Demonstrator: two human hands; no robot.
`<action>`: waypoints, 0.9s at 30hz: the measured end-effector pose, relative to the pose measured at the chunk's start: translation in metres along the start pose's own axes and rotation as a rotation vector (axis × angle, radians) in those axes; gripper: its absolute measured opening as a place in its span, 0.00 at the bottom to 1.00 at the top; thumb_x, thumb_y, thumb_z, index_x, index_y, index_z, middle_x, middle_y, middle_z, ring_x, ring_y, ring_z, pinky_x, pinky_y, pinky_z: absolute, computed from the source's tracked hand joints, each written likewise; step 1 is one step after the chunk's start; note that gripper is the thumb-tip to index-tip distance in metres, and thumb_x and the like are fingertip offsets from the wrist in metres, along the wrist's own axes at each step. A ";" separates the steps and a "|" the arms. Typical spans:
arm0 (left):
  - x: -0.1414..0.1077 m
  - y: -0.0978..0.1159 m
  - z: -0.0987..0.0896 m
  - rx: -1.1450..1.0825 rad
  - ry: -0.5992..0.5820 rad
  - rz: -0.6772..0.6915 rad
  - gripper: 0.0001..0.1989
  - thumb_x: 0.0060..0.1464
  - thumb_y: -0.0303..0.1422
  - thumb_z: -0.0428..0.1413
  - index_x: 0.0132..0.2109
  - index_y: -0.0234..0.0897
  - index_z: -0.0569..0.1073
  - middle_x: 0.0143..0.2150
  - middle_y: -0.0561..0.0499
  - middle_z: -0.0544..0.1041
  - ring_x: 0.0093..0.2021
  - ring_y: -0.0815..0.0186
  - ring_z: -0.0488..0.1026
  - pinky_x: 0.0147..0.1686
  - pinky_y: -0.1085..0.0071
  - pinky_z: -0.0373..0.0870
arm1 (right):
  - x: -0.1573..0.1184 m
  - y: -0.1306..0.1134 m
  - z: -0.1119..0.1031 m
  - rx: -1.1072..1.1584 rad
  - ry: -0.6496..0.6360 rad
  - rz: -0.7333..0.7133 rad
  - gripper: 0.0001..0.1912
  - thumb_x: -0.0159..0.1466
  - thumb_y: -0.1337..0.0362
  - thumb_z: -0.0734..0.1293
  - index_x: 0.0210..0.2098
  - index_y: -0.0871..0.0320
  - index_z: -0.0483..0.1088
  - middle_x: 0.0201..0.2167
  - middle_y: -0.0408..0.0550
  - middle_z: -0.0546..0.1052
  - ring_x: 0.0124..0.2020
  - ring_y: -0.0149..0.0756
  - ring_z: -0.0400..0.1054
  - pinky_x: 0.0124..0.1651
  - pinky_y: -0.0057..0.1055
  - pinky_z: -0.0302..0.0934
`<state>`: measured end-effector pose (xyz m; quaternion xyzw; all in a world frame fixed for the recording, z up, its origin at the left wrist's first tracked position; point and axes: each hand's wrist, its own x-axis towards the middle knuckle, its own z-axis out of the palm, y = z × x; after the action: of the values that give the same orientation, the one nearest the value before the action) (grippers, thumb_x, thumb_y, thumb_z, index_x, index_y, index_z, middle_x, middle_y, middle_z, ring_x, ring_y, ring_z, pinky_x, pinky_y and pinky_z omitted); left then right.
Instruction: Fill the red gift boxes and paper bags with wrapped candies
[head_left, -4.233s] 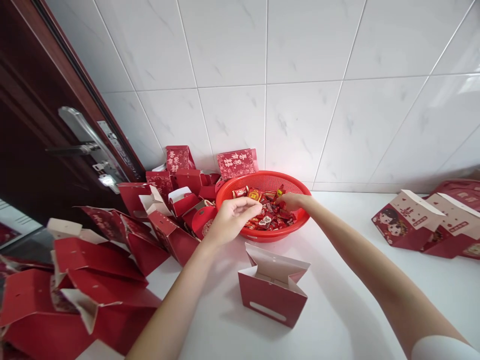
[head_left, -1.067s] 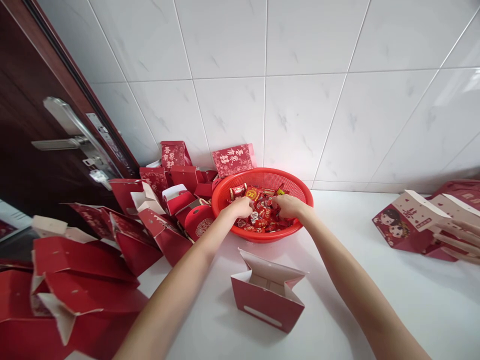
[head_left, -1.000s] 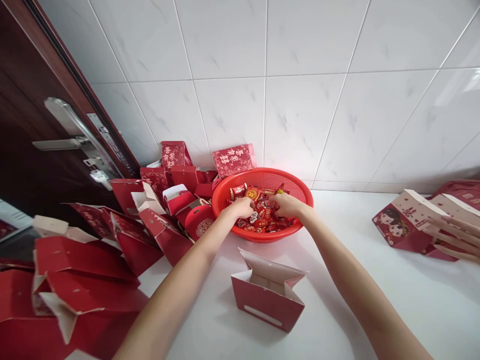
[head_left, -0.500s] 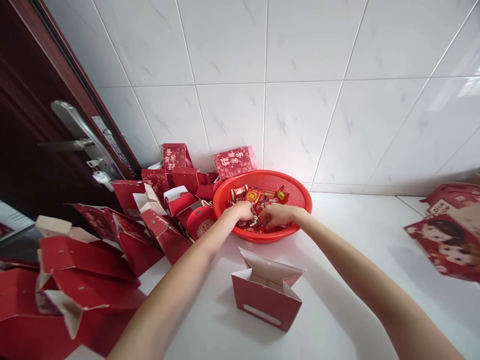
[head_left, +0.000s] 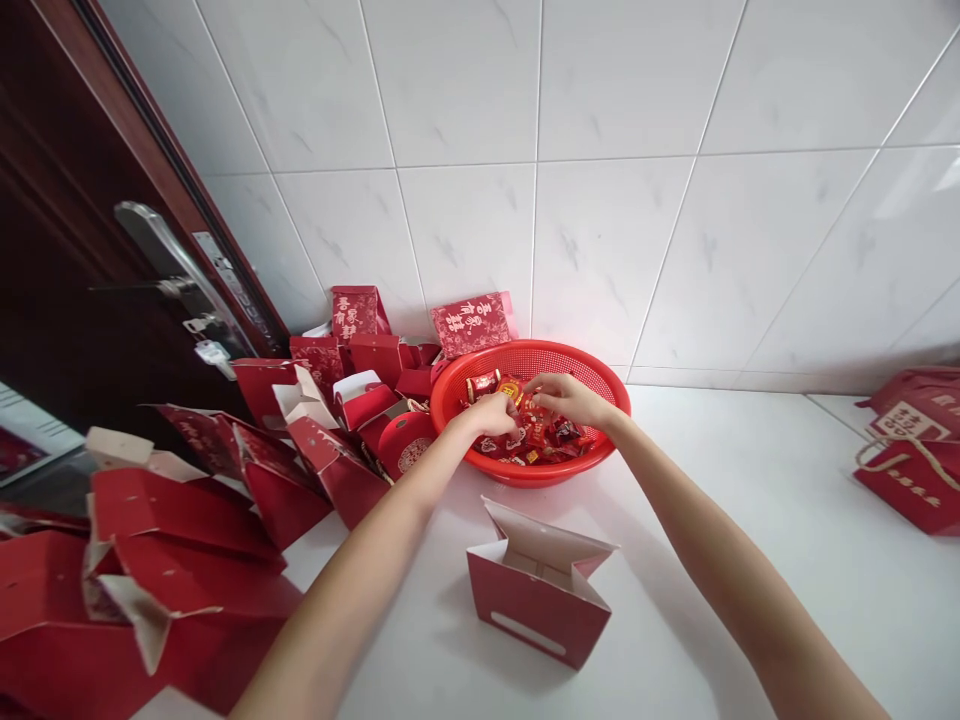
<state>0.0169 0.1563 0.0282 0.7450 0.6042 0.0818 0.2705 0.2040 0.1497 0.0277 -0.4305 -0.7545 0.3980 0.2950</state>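
Both my hands are over a red plastic basket (head_left: 525, 475) of wrapped candies (head_left: 536, 425). On its left side, my left hand (head_left: 495, 415) has its fingers curled down among the candies; whatever they hold is hidden. My right hand (head_left: 568, 396) is just above the candies on the right, its fingers bent toward my left hand, and I cannot make out anything between them. In front of the basket an open red paper box (head_left: 536, 605) stands upright on the white table, its pale inside visible.
Many red paper boxes (head_left: 202, 500) crowd the left side. A printed box (head_left: 471, 325) leans at the tiled wall behind the basket. Red bags (head_left: 919, 480) with a rope handle lie at the far right. A dark door (head_left: 67, 200) with a metal handle is at left.
My right hand has lifted from the candies and moved up and slightly right. My left hand has shifted slightly right. At the far right, a box with printed faces has left the view.
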 end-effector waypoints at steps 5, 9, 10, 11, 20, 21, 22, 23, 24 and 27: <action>-0.004 0.002 -0.005 -0.359 0.139 0.115 0.19 0.42 0.28 0.68 0.44 0.35 0.77 0.39 0.48 0.81 0.41 0.59 0.78 0.38 0.70 0.71 | -0.005 -0.002 -0.006 0.375 0.178 -0.013 0.12 0.61 0.61 0.71 0.44 0.56 0.75 0.36 0.46 0.79 0.26 0.31 0.72 0.31 0.30 0.70; -0.007 0.003 -0.010 -0.741 0.175 0.271 0.19 0.36 0.35 0.72 0.38 0.34 0.78 0.36 0.49 0.81 0.41 0.60 0.76 0.43 0.66 0.70 | -0.009 -0.006 -0.006 0.504 0.255 0.005 0.09 0.59 0.60 0.72 0.38 0.57 0.75 0.35 0.46 0.78 0.29 0.33 0.73 0.32 0.31 0.72; -0.008 0.003 -0.011 -0.777 0.171 0.291 0.20 0.35 0.37 0.72 0.37 0.34 0.78 0.35 0.50 0.80 0.40 0.61 0.75 0.43 0.66 0.69 | -0.010 -0.006 -0.005 0.518 0.255 0.003 0.10 0.58 0.60 0.73 0.37 0.57 0.75 0.35 0.46 0.78 0.29 0.33 0.74 0.33 0.31 0.72; -0.009 0.002 -0.011 -0.797 0.167 0.306 0.21 0.34 0.39 0.72 0.36 0.34 0.78 0.33 0.51 0.79 0.38 0.62 0.74 0.42 0.66 0.69 | -0.010 -0.006 -0.004 0.526 0.250 -0.004 0.11 0.57 0.59 0.74 0.37 0.57 0.75 0.34 0.45 0.78 0.29 0.33 0.74 0.33 0.32 0.72; -0.013 -0.003 -0.011 -0.845 0.231 0.372 0.22 0.35 0.45 0.72 0.33 0.34 0.77 0.30 0.55 0.73 0.36 0.65 0.71 0.40 0.67 0.67 | -0.013 -0.006 -0.005 0.454 0.182 -0.097 0.19 0.55 0.51 0.77 0.39 0.58 0.77 0.35 0.46 0.80 0.28 0.33 0.75 0.33 0.32 0.70; -0.013 -0.004 -0.011 -0.858 0.225 0.361 0.23 0.35 0.44 0.73 0.34 0.34 0.77 0.32 0.54 0.75 0.37 0.64 0.72 0.41 0.66 0.68 | -0.013 -0.007 -0.004 0.439 0.164 -0.112 0.20 0.56 0.51 0.77 0.40 0.58 0.77 0.36 0.46 0.80 0.28 0.34 0.75 0.34 0.32 0.70; -0.013 -0.004 -0.011 -0.865 0.215 0.351 0.24 0.34 0.44 0.73 0.36 0.34 0.78 0.34 0.52 0.76 0.38 0.62 0.73 0.42 0.65 0.69 | -0.014 -0.008 -0.004 0.422 0.149 -0.124 0.20 0.56 0.50 0.76 0.41 0.58 0.78 0.36 0.47 0.81 0.28 0.34 0.75 0.34 0.33 0.70; -0.013 -0.005 -0.010 -0.870 0.202 0.343 0.25 0.34 0.44 0.74 0.38 0.33 0.79 0.36 0.50 0.78 0.39 0.61 0.73 0.43 0.64 0.69 | -0.014 -0.009 -0.004 0.404 0.141 -0.135 0.21 0.57 0.50 0.76 0.42 0.58 0.78 0.35 0.47 0.81 0.28 0.34 0.74 0.35 0.34 0.70; -0.012 -0.006 -0.010 -0.876 0.192 0.342 0.26 0.35 0.44 0.74 0.39 0.33 0.79 0.38 0.49 0.78 0.40 0.60 0.74 0.44 0.63 0.70 | -0.015 -0.010 -0.003 0.387 0.142 -0.145 0.21 0.57 0.49 0.76 0.43 0.58 0.77 0.35 0.47 0.81 0.28 0.33 0.74 0.35 0.34 0.70; -0.012 -0.006 -0.010 -0.889 0.198 0.385 0.26 0.39 0.49 0.71 0.40 0.35 0.80 0.39 0.48 0.79 0.40 0.60 0.75 0.43 0.64 0.71 | -0.016 -0.015 -0.001 0.353 0.156 -0.177 0.22 0.57 0.49 0.76 0.43 0.57 0.76 0.32 0.45 0.79 0.26 0.32 0.72 0.33 0.34 0.70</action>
<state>0.0043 0.1491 0.0354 0.6441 0.3850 0.4505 0.4837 0.2058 0.1317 0.0398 -0.3336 -0.6827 0.4620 0.4574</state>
